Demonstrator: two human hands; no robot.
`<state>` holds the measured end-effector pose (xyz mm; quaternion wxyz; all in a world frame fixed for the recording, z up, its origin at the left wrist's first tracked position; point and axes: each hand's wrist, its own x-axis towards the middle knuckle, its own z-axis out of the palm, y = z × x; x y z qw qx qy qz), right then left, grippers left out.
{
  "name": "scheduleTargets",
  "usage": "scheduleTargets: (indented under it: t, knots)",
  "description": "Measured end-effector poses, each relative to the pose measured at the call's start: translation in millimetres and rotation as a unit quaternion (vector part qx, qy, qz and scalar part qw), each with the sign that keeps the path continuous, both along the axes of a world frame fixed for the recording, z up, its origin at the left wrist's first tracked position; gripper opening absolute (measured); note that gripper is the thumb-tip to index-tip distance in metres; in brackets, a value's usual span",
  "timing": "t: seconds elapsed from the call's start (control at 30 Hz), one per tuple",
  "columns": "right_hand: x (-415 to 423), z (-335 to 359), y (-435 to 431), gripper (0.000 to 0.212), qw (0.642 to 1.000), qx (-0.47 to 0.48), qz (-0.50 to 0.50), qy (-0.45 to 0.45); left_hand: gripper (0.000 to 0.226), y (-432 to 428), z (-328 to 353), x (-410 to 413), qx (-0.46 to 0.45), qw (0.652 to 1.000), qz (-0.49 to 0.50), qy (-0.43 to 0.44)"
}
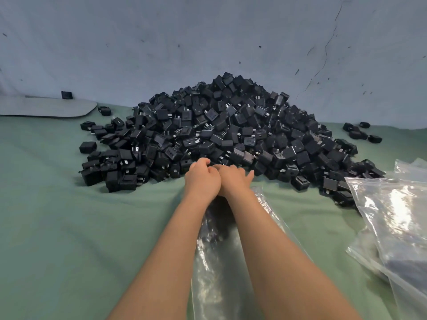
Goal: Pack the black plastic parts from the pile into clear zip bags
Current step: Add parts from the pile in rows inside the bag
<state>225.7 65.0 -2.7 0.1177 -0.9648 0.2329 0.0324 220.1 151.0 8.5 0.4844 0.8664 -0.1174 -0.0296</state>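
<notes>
A big pile of black plastic parts (221,125) lies on the green cloth against the wall. My left hand (201,179) and my right hand (233,181) are pressed side by side at the pile's near edge, fingers curled. Both pinch the far end of a clear zip bag (221,262) that runs back under my forearms. A dark mass of parts shows inside the bag just below my wrists. My hands hide the bag's mouth.
A heap of clear zip bags (392,215) lies at the right, touching the pile's edge. A few loose parts (360,132) sit far right. A grey flat board (46,107) lies far left by the wall. Green cloth (69,227) covers the surface.
</notes>
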Motion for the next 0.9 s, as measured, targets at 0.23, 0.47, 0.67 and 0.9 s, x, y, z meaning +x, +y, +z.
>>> scheduleTargets:
  t: [0.23,0.47,0.67,0.9]
  knots:
    - [3,1,-5,0.034,0.994,0.048,-0.060,-0.075,0.039,4,4,4,-0.066,0.997,0.026,0.001]
    - [-62,58,-4,0.022,0.971,0.164,0.061,-0.161,0.029,25,20,-18,-0.161,0.986,0.008,0.034]
    - [-139,74,28,0.028,0.956,0.091,0.211,-0.183,0.034,41,31,-64,-0.279,0.952,-0.055,0.114]
    - [-219,32,48,0.031,0.921,0.205,0.186,-0.274,0.015,58,15,-125,-0.337,0.920,-0.059,0.192]
